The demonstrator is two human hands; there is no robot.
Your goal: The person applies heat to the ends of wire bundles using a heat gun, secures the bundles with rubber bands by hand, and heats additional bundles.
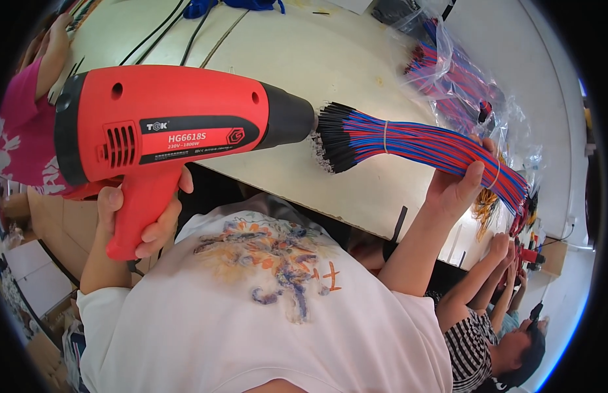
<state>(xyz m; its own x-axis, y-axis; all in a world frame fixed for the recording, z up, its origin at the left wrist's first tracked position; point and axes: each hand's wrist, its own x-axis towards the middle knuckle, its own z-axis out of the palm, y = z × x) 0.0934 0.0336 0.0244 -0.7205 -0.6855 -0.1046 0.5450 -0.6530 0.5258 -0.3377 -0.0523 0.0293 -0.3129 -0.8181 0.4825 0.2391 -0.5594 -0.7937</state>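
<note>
The fingers of the left hand (161, 230) are wrapped round the grip of a red heat gun (186, 108); whether the trigger is pressed cannot be told. The right hand (453, 190) grasps a bundle of red and blue wires (428, 141) near its far end, thumb over the strands, holding it above the bench (363, 203). The gun's nozzle (287, 118) points at the near end, just beside the black sleeves (336, 134). The sleeves are on and the bundle is banded, so heating seems the step in hand; how many have tightened is too small to tell. Farther out, similar bundles (441, 82) lie in clear plastic, their state unclear.
</note>
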